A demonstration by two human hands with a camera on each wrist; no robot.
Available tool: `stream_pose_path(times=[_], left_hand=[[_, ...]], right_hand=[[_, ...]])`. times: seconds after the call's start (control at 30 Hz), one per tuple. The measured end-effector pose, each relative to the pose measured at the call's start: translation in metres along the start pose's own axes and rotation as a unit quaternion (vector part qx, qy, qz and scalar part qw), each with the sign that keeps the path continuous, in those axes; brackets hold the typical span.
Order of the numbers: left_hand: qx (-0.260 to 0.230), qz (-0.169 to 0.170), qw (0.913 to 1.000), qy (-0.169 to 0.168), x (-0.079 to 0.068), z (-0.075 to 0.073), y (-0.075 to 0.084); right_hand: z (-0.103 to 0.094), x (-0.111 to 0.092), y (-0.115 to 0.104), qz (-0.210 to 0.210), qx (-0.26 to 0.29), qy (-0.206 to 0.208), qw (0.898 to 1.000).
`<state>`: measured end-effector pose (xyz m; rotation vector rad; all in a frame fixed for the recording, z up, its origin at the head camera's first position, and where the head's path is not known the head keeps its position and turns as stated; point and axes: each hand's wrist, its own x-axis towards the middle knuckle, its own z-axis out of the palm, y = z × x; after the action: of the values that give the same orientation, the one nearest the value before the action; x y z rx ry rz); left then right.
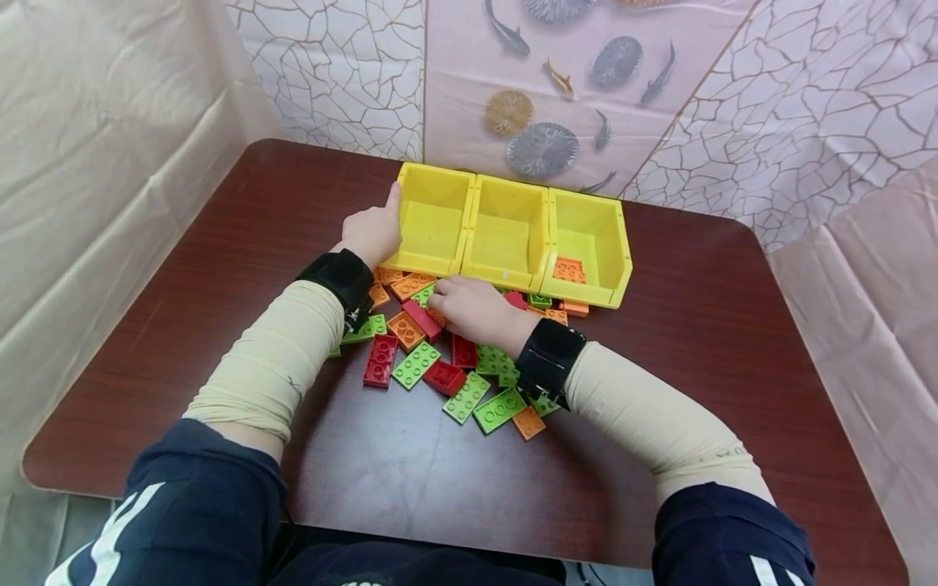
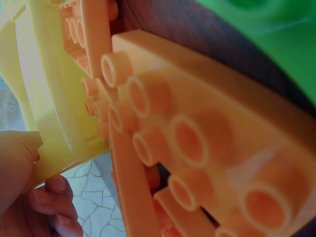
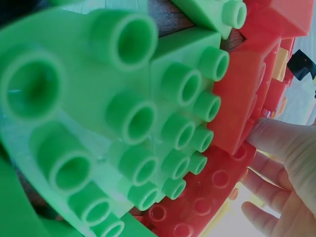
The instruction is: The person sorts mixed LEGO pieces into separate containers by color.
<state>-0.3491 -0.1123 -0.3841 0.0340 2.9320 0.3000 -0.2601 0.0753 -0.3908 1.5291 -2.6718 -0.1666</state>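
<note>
My left hand (image 1: 372, 233) grips the left side wall of a yellow three-compartment bin (image 1: 469, 232). The left wrist view shows the thumb on one face of the yellow wall (image 2: 59, 123) and curled fingers on the other. Over the brick pile in front of the bin, my right hand (image 1: 479, 311) points left. Its fingertips are right at an orange brick (image 1: 437, 317), beside a red brick (image 1: 422, 319). In the right wrist view, the right thumb and relaxed fingers stand apart near red bricks (image 3: 197, 210). An orange brick (image 1: 569, 269) lies in the bin's right compartment.
Loose green bricks (image 1: 466, 397), red bricks (image 1: 380, 360) and orange bricks (image 1: 528, 422) spread over the brown table (image 1: 696, 342), some against the bin's front. Patterned cloth (image 1: 337, 73) hangs behind the table, with plain cloth at both sides.
</note>
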Motion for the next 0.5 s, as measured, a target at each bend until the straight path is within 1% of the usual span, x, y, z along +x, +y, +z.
stream_pose_path(times=[0.1, 0.2, 0.37, 0.5], left_hand=[[-0.003, 0.003, 1.0000, 0.001, 0.000, 0.001, 0.000], [-0.002, 0.007, 1.0000, 0.003, 0.000, 0.002, 0.000], [-0.001, 0.008, 1.0000, 0.005, 0.001, 0.000, -0.002], [-0.001, 0.010, 0.9999, 0.003, 0.000, -0.001, -0.003]], right_hand=[[-0.002, -0.002, 0.000, 0.002, 0.005, -0.001, 1.000], [-0.005, -0.008, 0.004, 0.012, 0.036, 0.009, 0.999], [-0.015, -0.020, 0.017, 0.036, 0.097, 0.047, 0.994], [-0.026, -0.038, 0.032, 0.060, 0.127, 0.084, 0.987]])
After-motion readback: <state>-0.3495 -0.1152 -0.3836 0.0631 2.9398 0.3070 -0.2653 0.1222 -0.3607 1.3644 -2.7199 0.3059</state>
